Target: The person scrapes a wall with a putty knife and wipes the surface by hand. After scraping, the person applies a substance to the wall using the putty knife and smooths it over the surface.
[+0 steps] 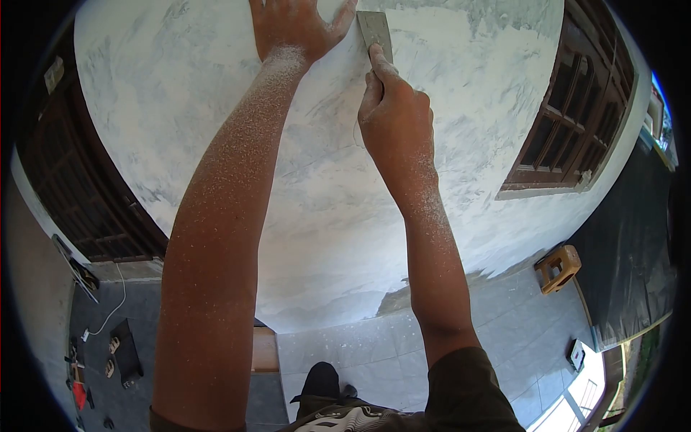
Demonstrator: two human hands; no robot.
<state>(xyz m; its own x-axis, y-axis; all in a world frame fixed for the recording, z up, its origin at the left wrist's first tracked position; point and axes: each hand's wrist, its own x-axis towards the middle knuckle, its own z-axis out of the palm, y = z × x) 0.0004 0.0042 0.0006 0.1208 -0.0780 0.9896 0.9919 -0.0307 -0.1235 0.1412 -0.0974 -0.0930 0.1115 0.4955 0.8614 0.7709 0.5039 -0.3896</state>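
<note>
My left hand [294, 27] lies flat against a white plastered wall [216, 93] at the top of the view, fingers spread, holding nothing. Just to its right, my right hand [394, 108] grips a flat grey metal scraper [376, 34], whose blade is pressed against the wall near my left thumb. Both forearms are dusted with white powder. The upper end of the scraper runs out of view.
A dark wooden window [572, 115] sits in the wall at right, another dark wooden frame [68, 187] at left. Below lies a grey tiled floor [374, 353] with a small wooden stool [558, 268], tools and a cord [101, 324] at left, and a black sheet [633, 245].
</note>
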